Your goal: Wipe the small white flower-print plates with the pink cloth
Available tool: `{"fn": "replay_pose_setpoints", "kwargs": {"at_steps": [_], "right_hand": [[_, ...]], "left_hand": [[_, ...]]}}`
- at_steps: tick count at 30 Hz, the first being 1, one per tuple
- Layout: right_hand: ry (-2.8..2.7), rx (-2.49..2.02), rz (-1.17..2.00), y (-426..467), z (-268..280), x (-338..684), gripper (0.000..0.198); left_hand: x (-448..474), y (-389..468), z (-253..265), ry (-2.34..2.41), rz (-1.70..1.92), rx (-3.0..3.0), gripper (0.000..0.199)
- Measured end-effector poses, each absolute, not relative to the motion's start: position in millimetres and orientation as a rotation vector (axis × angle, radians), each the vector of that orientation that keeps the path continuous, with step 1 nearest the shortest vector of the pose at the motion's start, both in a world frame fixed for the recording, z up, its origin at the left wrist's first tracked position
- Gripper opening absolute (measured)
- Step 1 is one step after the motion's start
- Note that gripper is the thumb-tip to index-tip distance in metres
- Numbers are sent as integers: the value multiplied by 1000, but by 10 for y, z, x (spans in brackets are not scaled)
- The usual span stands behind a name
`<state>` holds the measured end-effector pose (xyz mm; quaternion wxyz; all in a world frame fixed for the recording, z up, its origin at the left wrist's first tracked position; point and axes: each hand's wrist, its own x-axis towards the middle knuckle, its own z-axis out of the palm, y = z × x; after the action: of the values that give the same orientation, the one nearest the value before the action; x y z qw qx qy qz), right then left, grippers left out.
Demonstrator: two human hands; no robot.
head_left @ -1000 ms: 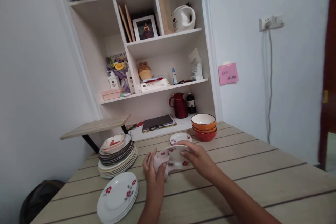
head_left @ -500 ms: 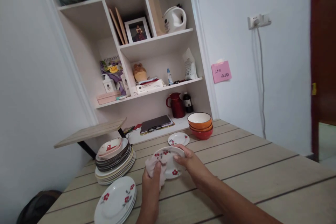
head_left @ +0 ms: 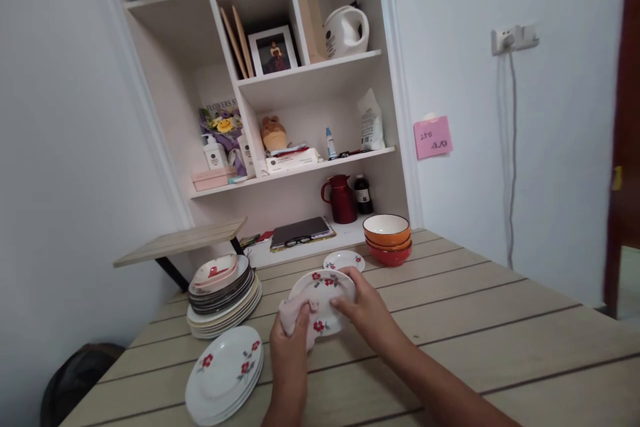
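A small white plate (head_left: 327,300) with red flowers is held tilted above the wooden table (head_left: 475,327). My right hand (head_left: 363,307) grips its right rim, thumb on the face and fingers behind. A pale pink cloth (head_left: 295,313) is bunched in my left hand (head_left: 293,347), which presses it against the plate's left edge. Just beyond lies another small flowered plate (head_left: 345,260), partly hidden behind the held one. To the left of my left hand sits a short stack of larger flowered plates (head_left: 225,373).
A tall stack of mixed plates (head_left: 223,303) topped by small bowls stands at the left, near a low raised wooden shelf (head_left: 180,240). Orange and red bowls (head_left: 387,240) are stacked at the back right. Behind are a red jug (head_left: 343,200) and a dark laptop (head_left: 300,232).
The plate has turned in my hands, its flowers shifting round the rim. My left hand with the cloth stays at its left edge. The camera view has shifted slightly.
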<state>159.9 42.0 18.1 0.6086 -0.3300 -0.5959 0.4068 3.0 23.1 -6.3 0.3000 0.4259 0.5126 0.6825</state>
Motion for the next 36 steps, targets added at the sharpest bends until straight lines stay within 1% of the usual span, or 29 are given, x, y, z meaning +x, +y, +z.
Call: {"fn": "replay_pose_setpoints", "kwargs": {"at_steps": [2, 5, 7, 9, 11, 14, 17, 19, 22, 25, 29, 32, 34, 36], "right_hand": [[-1548, -811, 597, 400, 236, 1663, 37], [-1767, -758, 259, 353, 302, 1714, 25], [-1892, -742, 127, 324, 331, 1726, 16], [-1956, -756, 105, 304, 352, 1731, 14], [-1944, -770, 200, 292, 370, 1733, 16], [-1844, -761, 456, 296, 371, 1724, 12], [-1666, -747, 734, 335, 313, 1690, 6], [-1534, -731, 889, 367, 251, 1655, 7], [-1339, -705, 1063, 387, 179, 1594, 16], [-1132, -656, 1192, 372, 161, 1545, 23], [-914, -533, 1290, 355, 172, 1504, 28], [-771, -466, 1386, 366, 160, 1479, 40], [-750, -427, 1455, 388, 135, 1472, 44], [-828, -438, 1477, 419, 107, 1484, 43]], "left_hand": [[24, 211, -43, 1364, 1873, 1237, 34], [-5, 189, -26, 1351, 1949, 1566, 17], [-25, 179, -30, 1320, 1969, 1848, 8], [-24, 170, -43, 1285, 1970, 2029, 9], [4, 161, -55, 1281, 1981, 2046, 10], [67, 152, -55, 1329, 1978, 1849, 6], [108, 153, -27, 1375, 1915, 1594, 13], [116, 158, 0, 1370, 1884, 1474, 19], [115, 172, 34, 1353, 1868, 1344, 25], [117, 202, 29, 1337, 1861, 1262, 31], [139, 259, -37, 1246, 1847, 1151, 41], [152, 272, -82, 1149, 1766, 1079, 49], [147, 265, -99, 1102, 1719, 1047, 52], [130, 259, -109, 1099, 1717, 1027, 51]]}}
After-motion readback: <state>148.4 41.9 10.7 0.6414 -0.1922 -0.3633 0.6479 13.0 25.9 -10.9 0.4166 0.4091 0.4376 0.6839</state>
